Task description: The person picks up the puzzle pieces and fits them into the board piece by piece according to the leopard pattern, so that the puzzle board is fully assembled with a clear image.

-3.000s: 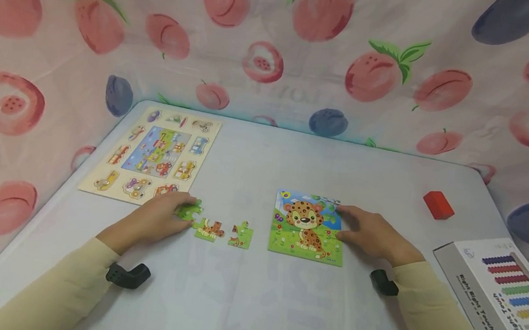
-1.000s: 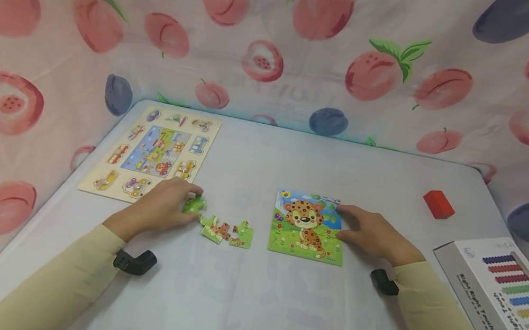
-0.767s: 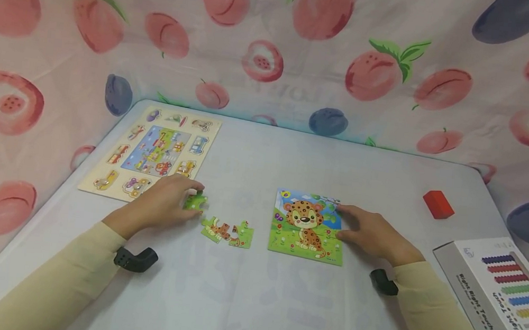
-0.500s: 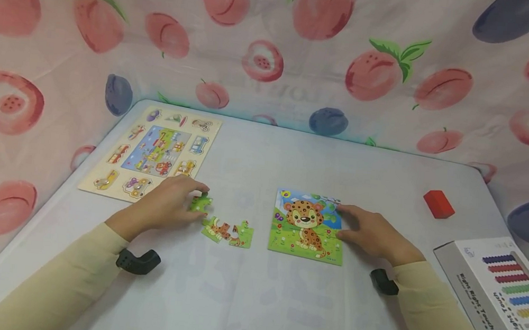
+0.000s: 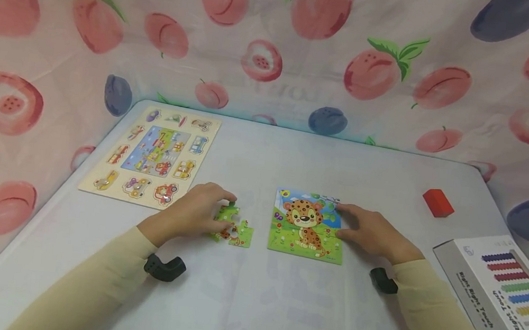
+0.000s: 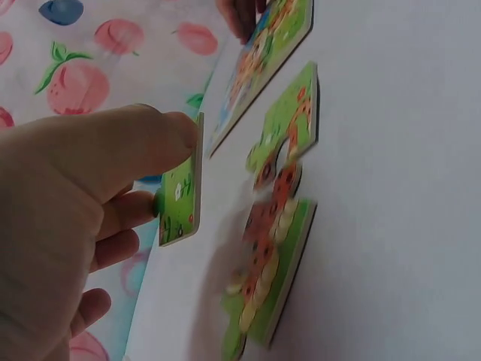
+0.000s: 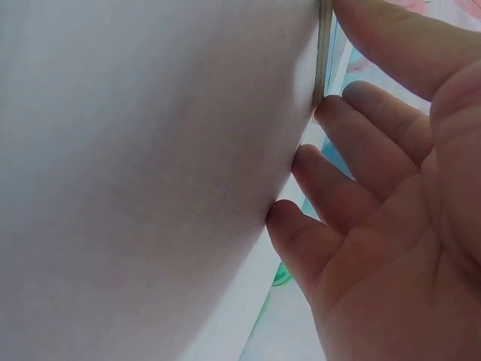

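My left hand pinches a green jigsaw piece between thumb and fingers, raised off the table in the left wrist view. Beneath and beside it lie a leopard-paw jigsaw piece and a green corner jigsaw piece, which sit close together. In the head view the hand partly covers the paw piece. To the right is a square leopard picture puzzle, flat on the table. The thumb and fingers of my right hand rest at its right edge, loosely bent.
A wooden vehicle peg puzzle lies at the back left of the white table. At the right are a red block and a white-and-grey box. A fruit-print curtain surrounds the table's back and sides.
My left hand has moved right with the green piece, now over the paw piece. Earlier the paw piece was turned and shifted right towards the corner piece. The right hand stays put.
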